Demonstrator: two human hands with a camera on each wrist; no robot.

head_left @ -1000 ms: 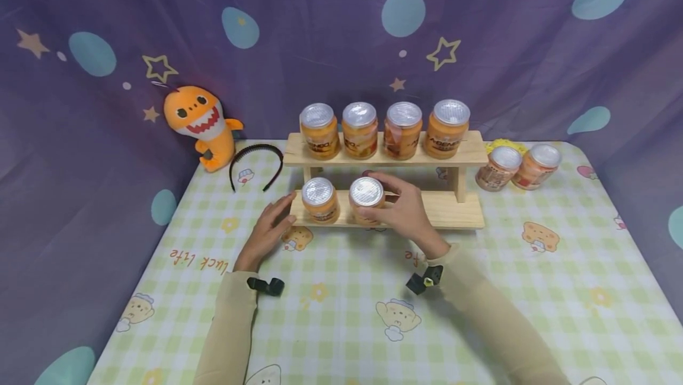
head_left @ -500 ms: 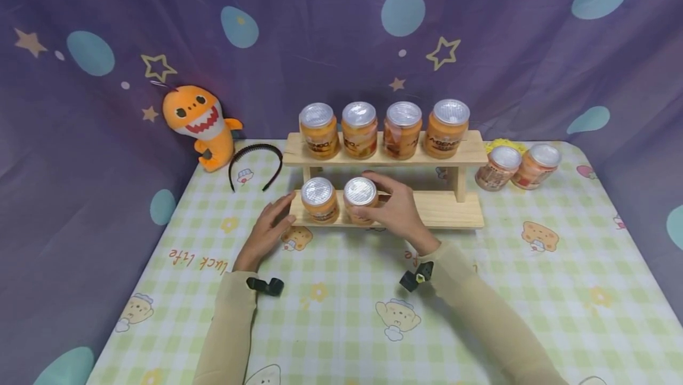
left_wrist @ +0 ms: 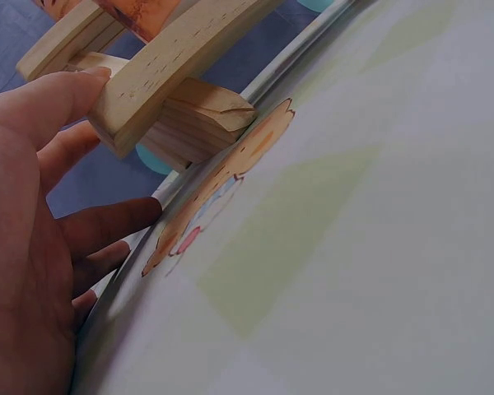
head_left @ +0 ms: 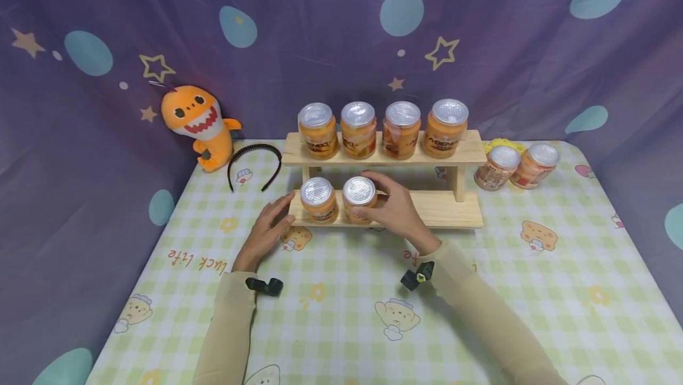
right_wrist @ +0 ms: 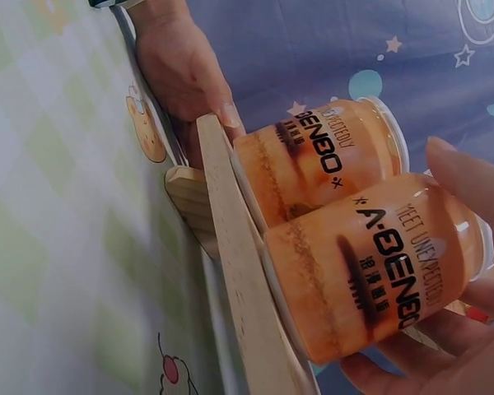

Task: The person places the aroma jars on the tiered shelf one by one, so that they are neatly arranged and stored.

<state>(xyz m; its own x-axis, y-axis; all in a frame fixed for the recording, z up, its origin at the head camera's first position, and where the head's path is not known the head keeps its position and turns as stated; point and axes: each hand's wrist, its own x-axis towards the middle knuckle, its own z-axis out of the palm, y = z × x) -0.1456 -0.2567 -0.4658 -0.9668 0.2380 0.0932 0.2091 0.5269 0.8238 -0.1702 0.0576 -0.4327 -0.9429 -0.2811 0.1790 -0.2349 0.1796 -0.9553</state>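
Observation:
My right hand [head_left: 397, 210] holds an orange jar [head_left: 358, 201] with a silver lid, its thumb in front and fingers round the far side. The jar stands upright on the lower board of a two-tier wooden rack [head_left: 450, 210]. Just left of it is a similar jar [head_left: 319, 204]; in the right wrist view, the held jar [right_wrist: 370, 271] shows "A-BENBO" lettering and overlaps its neighbour [right_wrist: 321, 160]. At the rack's left end rests my left hand [head_left: 267, 231], fingers extended, thumb touching the board's end [left_wrist: 123, 115] in the left wrist view.
Several similar jars [head_left: 402, 133] line the upper board. Two more jars [head_left: 496, 171] stand right of the rack, before something yellow [head_left: 504, 145]. A black headband [head_left: 256, 148] and orange shark plush [head_left: 200, 127] sit back left. A checked cloth [head_left: 341, 349] covers the table.
My right hand has slid the jar a little left, closer to its neighbour; over the last half second it hardly moves. The left hand stays at the rack's end.

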